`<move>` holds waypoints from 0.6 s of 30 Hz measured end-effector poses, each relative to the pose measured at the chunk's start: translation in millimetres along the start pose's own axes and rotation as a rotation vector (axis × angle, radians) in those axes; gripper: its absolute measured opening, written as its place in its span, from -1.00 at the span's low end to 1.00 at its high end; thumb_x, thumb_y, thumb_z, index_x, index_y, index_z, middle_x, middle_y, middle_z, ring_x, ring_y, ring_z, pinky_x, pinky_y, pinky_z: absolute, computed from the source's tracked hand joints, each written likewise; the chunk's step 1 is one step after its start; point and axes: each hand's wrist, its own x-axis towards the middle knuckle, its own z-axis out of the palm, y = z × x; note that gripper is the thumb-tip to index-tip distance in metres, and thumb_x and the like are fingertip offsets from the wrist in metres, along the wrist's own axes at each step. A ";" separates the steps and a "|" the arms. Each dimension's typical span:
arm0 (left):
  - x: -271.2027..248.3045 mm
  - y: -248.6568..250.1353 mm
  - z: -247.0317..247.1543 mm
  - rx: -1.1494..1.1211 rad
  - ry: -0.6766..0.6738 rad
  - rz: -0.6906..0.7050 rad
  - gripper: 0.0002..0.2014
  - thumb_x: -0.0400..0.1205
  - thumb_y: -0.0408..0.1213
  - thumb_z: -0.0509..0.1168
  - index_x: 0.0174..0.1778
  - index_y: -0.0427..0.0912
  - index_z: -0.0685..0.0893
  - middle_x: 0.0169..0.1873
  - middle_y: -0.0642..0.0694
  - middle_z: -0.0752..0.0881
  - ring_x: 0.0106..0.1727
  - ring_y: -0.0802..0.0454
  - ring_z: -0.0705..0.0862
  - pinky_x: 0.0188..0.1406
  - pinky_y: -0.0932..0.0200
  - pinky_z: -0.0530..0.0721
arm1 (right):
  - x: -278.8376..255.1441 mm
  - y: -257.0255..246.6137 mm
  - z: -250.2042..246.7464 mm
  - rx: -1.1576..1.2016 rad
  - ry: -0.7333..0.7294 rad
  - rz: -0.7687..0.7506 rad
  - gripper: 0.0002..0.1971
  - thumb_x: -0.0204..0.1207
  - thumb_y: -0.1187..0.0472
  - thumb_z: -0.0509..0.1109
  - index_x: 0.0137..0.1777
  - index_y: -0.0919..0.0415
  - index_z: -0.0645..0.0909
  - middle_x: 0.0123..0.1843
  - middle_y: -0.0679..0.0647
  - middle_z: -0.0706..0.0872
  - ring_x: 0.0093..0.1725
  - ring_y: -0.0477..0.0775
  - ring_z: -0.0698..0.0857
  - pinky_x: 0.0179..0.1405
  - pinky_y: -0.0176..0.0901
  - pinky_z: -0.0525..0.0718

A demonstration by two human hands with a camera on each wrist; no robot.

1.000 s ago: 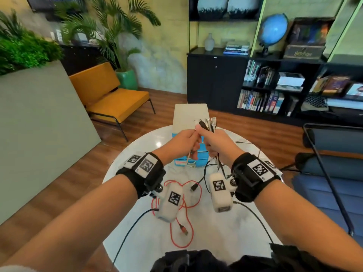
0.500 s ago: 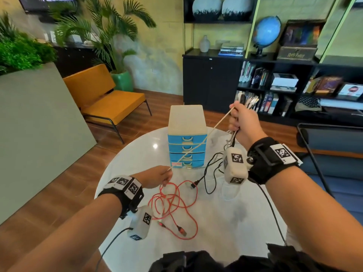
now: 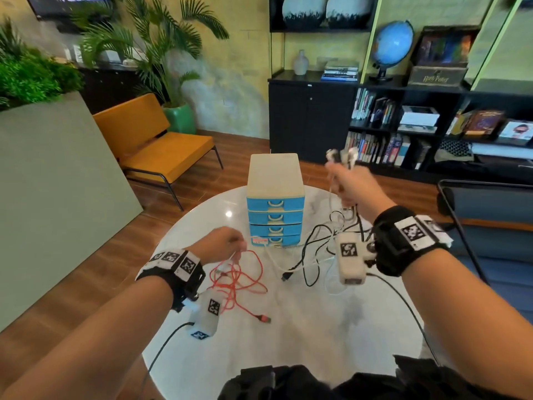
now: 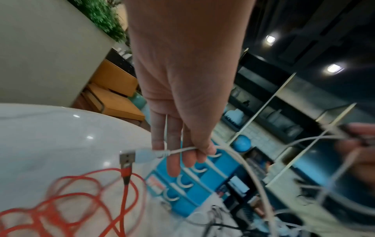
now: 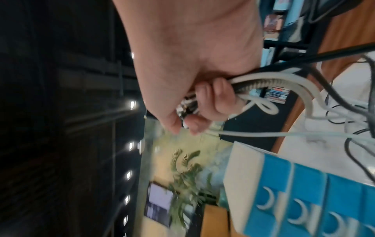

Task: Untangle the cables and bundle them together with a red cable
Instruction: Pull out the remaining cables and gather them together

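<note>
While the untangling step is, by judgement, not yet finished, the scene reads like this:

- The round white desk [image 3: 302, 327] carries everything; a blue drawer box [image 3: 275, 209] stands at its far side.
- The right hand [image 3: 354, 186] is raised above the desk, its fingers [image 5: 215, 99] curled round a bunch of white and black cables [image 3: 320, 249] near their plug ends; the rest hangs down in loops to the desk.
- The left hand [image 3: 222, 243] is low, its fingers [image 4: 172, 154] pinching one white cable [image 4: 182, 150] just behind its plug.
- The red cable [image 3: 239, 281] lies loose on the desk, below the left hand, untouched.
- Next move, probably: draw the white cable free of the loops, then take the red one for binding.
</note>
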 end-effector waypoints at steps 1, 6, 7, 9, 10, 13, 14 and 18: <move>2.8 14.1 -4.0 -0.052 0.048 0.036 -0.82 0.68 -0.18 0.23 -0.15 -0.11 0.70 -0.31 -0.02 0.78 -0.27 0.16 0.74 -0.20 0.39 0.55 | -3.6 4.5 10.9 -0.122 -0.072 0.020 -0.65 0.64 -0.10 0.29 -0.06 0.22 0.60 -0.35 -0.02 0.55 -0.57 -0.13 0.35 -0.71 -0.39 0.35; 8.6 72.2 -12.6 -0.216 0.167 0.198 -0.86 0.68 -0.25 0.26 -0.12 -0.16 0.69 -0.37 -0.05 0.74 -0.41 0.12 0.73 -0.39 0.34 0.66 | -20.5 23.6 56.6 -0.452 -0.304 0.012 -0.42 0.56 -0.38 0.19 -0.23 0.19 0.58 -0.43 -0.01 0.54 -0.55 -0.07 0.37 -0.58 -0.28 0.37; 8.4 79.1 -12.2 -0.205 0.182 0.228 -0.86 0.69 -0.26 0.24 -0.07 -0.17 0.70 -0.38 -0.03 0.72 -0.44 0.15 0.69 -0.40 0.32 0.68 | -22.7 25.4 61.5 -0.467 -0.328 0.006 -0.42 0.56 -0.38 0.17 -0.25 0.17 0.57 -0.43 -0.01 0.54 -0.54 -0.06 0.38 -0.57 -0.27 0.38; 7.5 85.3 -11.2 -0.207 0.201 0.252 -0.84 0.70 -0.30 0.20 0.01 -0.18 0.69 -0.37 -0.05 0.70 -0.46 0.16 0.64 -0.38 0.32 0.69 | -23.7 27.7 66.5 -0.452 -0.368 0.008 -0.43 0.57 -0.39 0.16 -0.23 0.14 0.58 -0.38 0.00 0.57 -0.51 -0.05 0.40 -0.55 -0.27 0.40; 7.3 84.4 -10.3 -0.220 0.200 0.253 -0.83 0.71 -0.31 0.18 0.02 -0.20 0.68 -0.36 -0.06 0.70 -0.45 0.15 0.63 -0.37 0.32 0.69 | -23.2 28.3 66.8 -0.436 -0.383 0.007 -0.45 0.57 -0.38 0.16 -0.23 0.13 0.58 -0.37 -0.01 0.57 -0.51 -0.06 0.40 -0.55 -0.28 0.40; 6.7 77.9 -4.5 -0.223 0.172 0.267 -0.84 0.72 -0.31 0.15 0.04 -0.17 0.64 -0.31 0.01 0.67 -0.38 0.18 0.60 -0.33 0.36 0.66 | -20.8 30.4 64.1 -0.440 -0.445 -0.015 -0.52 0.61 -0.30 0.20 -0.17 0.13 0.59 -0.34 0.00 0.59 -0.51 -0.08 0.40 -0.53 -0.30 0.42; 6.8 76.3 -1.5 -0.220 0.161 0.273 -0.84 0.73 -0.30 0.13 0.06 -0.17 0.62 -0.27 0.01 0.66 -0.36 0.19 0.59 -0.33 0.37 0.65 | -19.9 31.7 63.7 -0.463 -0.454 -0.021 -0.54 0.62 -0.27 0.21 -0.14 0.15 0.61 -0.33 0.01 0.61 -0.51 -0.09 0.41 -0.53 -0.30 0.43; 9.3 74.4 9.8 -0.295 0.109 0.287 -0.81 0.75 -0.22 0.07 0.14 -0.14 0.56 -0.15 -0.06 0.69 -0.30 0.15 0.58 -0.22 0.20 0.69 | -15.8 35.7 65.1 -0.553 -0.428 -0.037 -0.53 0.63 -0.26 0.20 -0.14 0.16 0.61 -0.33 0.01 0.64 -0.52 -0.08 0.47 -0.57 -0.33 0.47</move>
